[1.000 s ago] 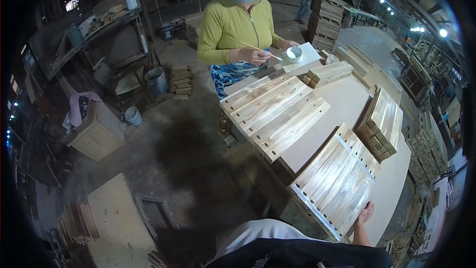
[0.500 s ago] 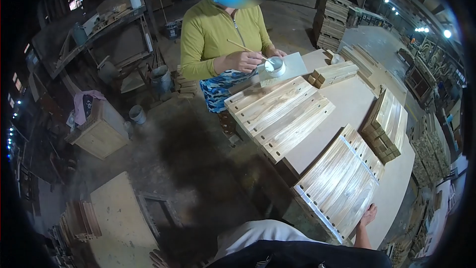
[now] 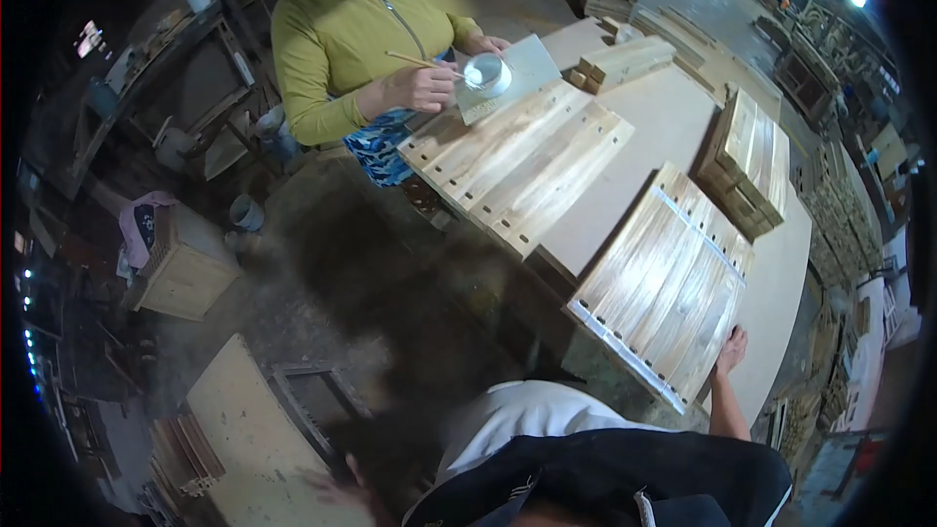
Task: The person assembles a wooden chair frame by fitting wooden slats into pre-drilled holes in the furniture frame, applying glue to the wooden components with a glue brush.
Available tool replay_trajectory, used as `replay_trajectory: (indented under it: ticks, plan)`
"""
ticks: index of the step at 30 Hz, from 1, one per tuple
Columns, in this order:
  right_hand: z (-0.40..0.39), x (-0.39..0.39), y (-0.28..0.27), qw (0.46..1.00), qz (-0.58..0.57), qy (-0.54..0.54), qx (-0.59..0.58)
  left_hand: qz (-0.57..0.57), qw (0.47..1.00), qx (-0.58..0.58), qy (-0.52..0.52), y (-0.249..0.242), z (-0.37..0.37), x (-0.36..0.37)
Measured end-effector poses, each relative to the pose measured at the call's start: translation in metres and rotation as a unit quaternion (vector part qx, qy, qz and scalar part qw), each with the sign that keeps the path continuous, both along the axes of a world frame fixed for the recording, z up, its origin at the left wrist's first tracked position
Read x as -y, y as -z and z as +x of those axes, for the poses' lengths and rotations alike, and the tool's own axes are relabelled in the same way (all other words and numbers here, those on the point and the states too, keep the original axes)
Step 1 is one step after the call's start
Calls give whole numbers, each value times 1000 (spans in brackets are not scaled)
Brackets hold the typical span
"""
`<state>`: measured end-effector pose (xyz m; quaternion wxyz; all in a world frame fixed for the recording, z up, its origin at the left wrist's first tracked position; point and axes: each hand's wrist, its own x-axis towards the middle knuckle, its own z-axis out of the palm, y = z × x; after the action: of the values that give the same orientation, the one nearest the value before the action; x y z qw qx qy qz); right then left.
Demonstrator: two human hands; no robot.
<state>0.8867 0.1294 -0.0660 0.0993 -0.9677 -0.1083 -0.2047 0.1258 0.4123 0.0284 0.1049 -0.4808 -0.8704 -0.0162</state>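
My right hand is closed on the near right edge of a wooden panel made of boards side by side. Two pale bluish-white strips cross this panel near its ends, beside rows of dark holes. Low in the view, my left hand hangs away from the table, blurred, its fingers spread and holding nothing. Beyond my panel lies a second board panel with dark holes along its end. Across the table, a person in a yellow-green top holds a thin brush at a round tin of white stuff.
Under the panels is a wide tabletop. A stack of short boards stands on its right, with wooden blocks at the far end. On the floor to the left are a wooden cabinet, a bucket and a pale sheet.
The view has tilted and shifted, so the table appears higher and further left. My left hand has come further into view with fingers spread. My right hand stays at the panel's edge.
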Motion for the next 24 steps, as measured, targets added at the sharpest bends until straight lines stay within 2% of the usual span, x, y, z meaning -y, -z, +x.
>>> replay_trajectory:
  ticks: [1,2,3,5,7,8,9,12,16,21,24]
  plan:
    - [-1,0,-5,999,10,-3,-30,258,950,1,178,74,-30,-35]
    - [1,5,-12,998,19,-7,-58,317,905,136,247,33,28,-70]
    - [2,5,-14,999,9,-2,-40,307,833,407,214,-12,87,-94]
    - [6,6,-2,1000,-3,6,-4,335,688,555,327,-55,156,-143]
    - [2,2,-10,999,-3,14,-48,413,513,553,510,-127,221,-172]
    - [-2,1,-14,997,-1,20,-69,431,444,554,558,-162,240,-172]
    - [-4,1,-16,997,3,27,-67,447,370,551,600,-197,254,-167]
    - [-5,0,-10,997,13,35,-61,488,192,547,653,-271,273,-147]
    - [-8,0,-8,998,25,24,-46,497,64,550,668,-324,289,-127]
    - [-14,-4,-14,999,30,24,-34,487,-6,556,673,-356,298,-108]
    - [-14,-5,-13,999,26,23,-33,477,-24,564,674,-363,298,-103]
